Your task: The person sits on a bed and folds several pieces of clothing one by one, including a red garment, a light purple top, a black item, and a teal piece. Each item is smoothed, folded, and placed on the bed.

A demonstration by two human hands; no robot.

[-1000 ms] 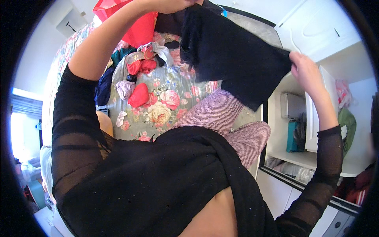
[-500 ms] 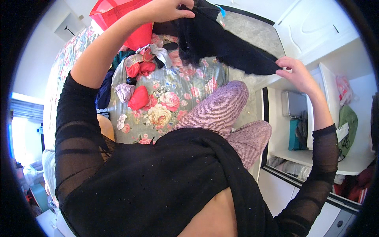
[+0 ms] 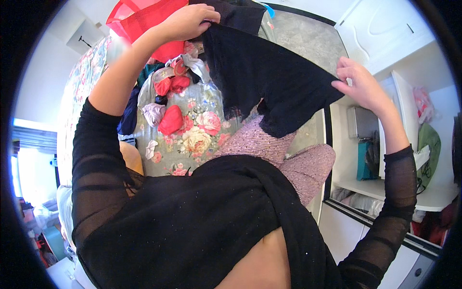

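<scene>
Right of the red bag (image 3: 139,21), a black garment (image 3: 269,72) is hanging spread: the left hand (image 3: 190,21), near the bag, is gripping one corner, fingers curled; the right hand (image 3: 363,84) is pinching another corner.

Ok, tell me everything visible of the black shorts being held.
The black shorts look like soft fabric, with two short legs, a gap between them, and lacy or frayed-looking leg edges. The left hand grips one top corner and the right hand pinches the other, so the top edge slopes down rightward. They hang in front of the floral bed sheet and patterned trousers; whether they touch either is unclear.
</scene>
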